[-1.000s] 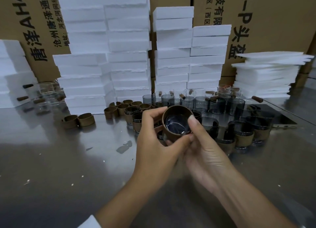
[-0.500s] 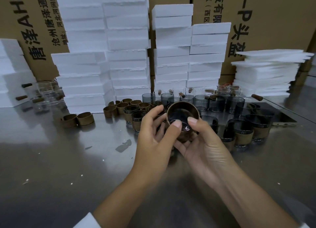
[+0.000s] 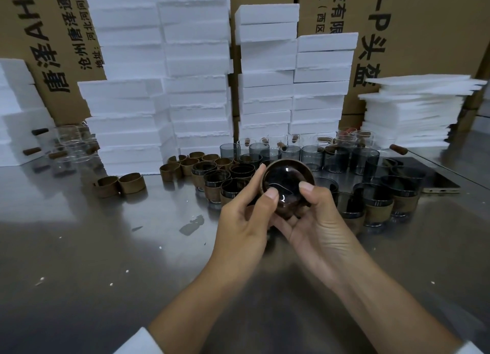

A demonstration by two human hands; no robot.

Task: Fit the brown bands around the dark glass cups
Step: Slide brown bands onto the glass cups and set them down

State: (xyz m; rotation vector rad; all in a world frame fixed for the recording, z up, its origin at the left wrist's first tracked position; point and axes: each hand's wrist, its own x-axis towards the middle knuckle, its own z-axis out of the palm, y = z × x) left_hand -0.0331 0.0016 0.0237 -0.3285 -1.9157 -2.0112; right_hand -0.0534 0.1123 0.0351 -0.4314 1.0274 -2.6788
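I hold one dark glass cup (image 3: 287, 180) tilted towards me above the table, a brown band (image 3: 285, 213) round it. My left hand (image 3: 242, 221) grips it from the left, thumb on the glass. My right hand (image 3: 316, 229) cups it from below and the right, thumb pressing the glass. Behind stand several banded cups (image 3: 212, 182), more banded cups (image 3: 376, 207) on the right, bare dark cups (image 3: 313, 157) further back, and loose brown bands (image 3: 119, 185) on the left.
White foam blocks (image 3: 191, 88) are stacked along the back against cardboard boxes (image 3: 424, 35). Clear glasses (image 3: 71, 146) stand at the far left. A phone (image 3: 429, 178) lies at the right. The steel table (image 3: 79, 261) carries small white crumbs.
The cup has moved slightly up and right between my hands. Both thumbs now sit side by side on the glass, and the band sits lower round the cup.
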